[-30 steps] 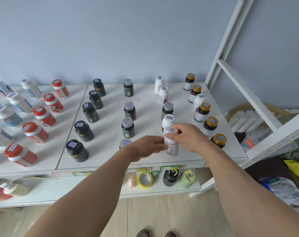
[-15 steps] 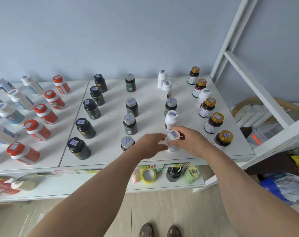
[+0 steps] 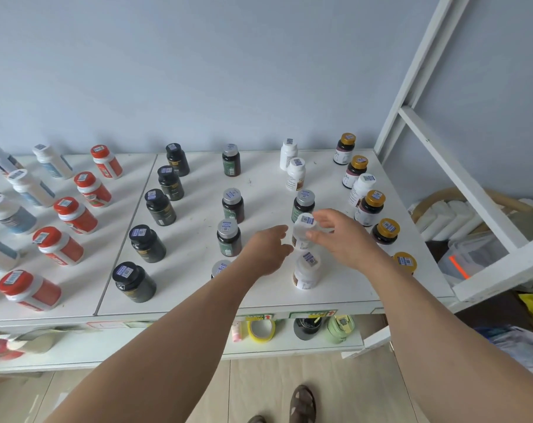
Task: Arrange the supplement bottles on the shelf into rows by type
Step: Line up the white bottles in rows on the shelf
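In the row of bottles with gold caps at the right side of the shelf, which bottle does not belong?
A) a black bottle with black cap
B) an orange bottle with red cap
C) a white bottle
C: a white bottle stands third from the back among the gold-capped bottles on the shelf.

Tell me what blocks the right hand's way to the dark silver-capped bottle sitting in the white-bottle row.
The white bottle stands directly in front of the dark silver-capped bottle, and the right hand is beside that white bottle. Reaching over it or from the right side looks open.
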Motion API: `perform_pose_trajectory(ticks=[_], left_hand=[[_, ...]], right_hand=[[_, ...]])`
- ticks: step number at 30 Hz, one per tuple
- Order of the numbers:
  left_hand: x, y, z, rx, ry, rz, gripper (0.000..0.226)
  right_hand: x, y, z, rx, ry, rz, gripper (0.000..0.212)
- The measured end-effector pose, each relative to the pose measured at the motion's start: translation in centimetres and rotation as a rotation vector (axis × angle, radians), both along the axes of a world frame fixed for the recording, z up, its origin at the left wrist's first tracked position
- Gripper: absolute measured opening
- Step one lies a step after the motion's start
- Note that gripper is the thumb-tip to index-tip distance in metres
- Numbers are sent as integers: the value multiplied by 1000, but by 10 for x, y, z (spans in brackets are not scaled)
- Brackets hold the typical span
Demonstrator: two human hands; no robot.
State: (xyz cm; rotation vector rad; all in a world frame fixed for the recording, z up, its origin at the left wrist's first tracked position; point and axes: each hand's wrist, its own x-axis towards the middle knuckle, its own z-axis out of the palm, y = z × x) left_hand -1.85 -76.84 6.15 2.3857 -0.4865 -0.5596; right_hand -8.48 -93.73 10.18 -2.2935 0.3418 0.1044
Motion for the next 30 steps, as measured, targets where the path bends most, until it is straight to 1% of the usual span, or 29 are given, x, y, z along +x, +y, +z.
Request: perform_pose_trajectory(ticks=[2,4,7,11,15,17,22,24,27,30], left_hand=[[7,-4,2,19,-11,-4,58],[12,-8,2,58,-6,-16,59],[18,-14,1,86,28,-25,59],[25,-20,1,6,93,-56,44],[37,-17,0,-106,187,-40,31],[44,-15,4,-157,259,-40,31],[57,-13,10,-254,471,-83,43],[60,-12,9,-303,519,-89,40],[64,-10,8,-313,566,-117,34],[67,-8,5,-278,587,-158,43]], right_hand=[[13,-1,4,-50,27,48,57],[22,0,4,-47,56,85,52],[33,-3,-7,-53,104,121,53],[43,-12,-10,-60,85,138,42],[52,-12,4,-108,86,169,43],[57,-13,10,-104,68,159,41],[63,-16,22,-91,57,127,35],[65,-15,23,-99,58,121,36],[67,-15,19,-88,67,105,40],[68,-15,15,-72,81,86,47]])
